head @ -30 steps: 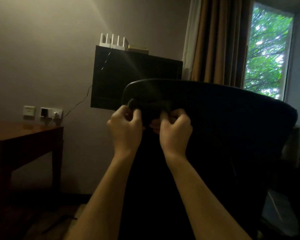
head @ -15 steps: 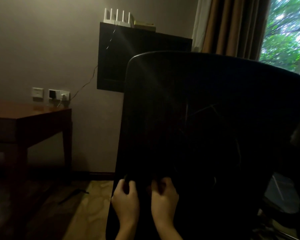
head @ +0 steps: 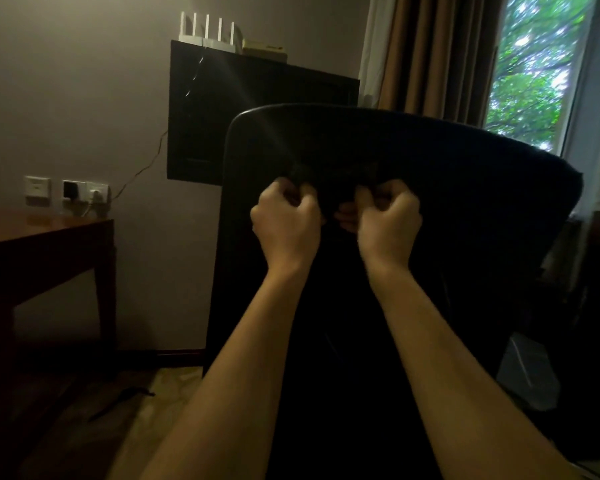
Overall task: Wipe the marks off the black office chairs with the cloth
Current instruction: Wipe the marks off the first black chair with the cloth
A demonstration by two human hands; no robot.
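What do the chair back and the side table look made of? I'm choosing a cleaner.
Chair back: looks like black woven mesh or fabric with a matte finish; a faint weave shows near the top, but the dim light leaves it open. Side table: apparently reddish-brown wood or veneer, glossy, since its top reflects light.

1. Two bare forearms come up from the bottom edge in front of the black chair back (head: 447,202); no sleeve, cuff or glove shows on either.
2. The left hand (head: 286,225) has no ring, watch or band at the wrist that can be made out.
3. The right hand (head: 388,226) is likewise bare, with no jewellery or strap at the wrist.
4. Both wrists are slim, widening to fuller forearms toward the bottom edge.
5. Dim light hides nails and finer detail; the rest of the body is out of view.
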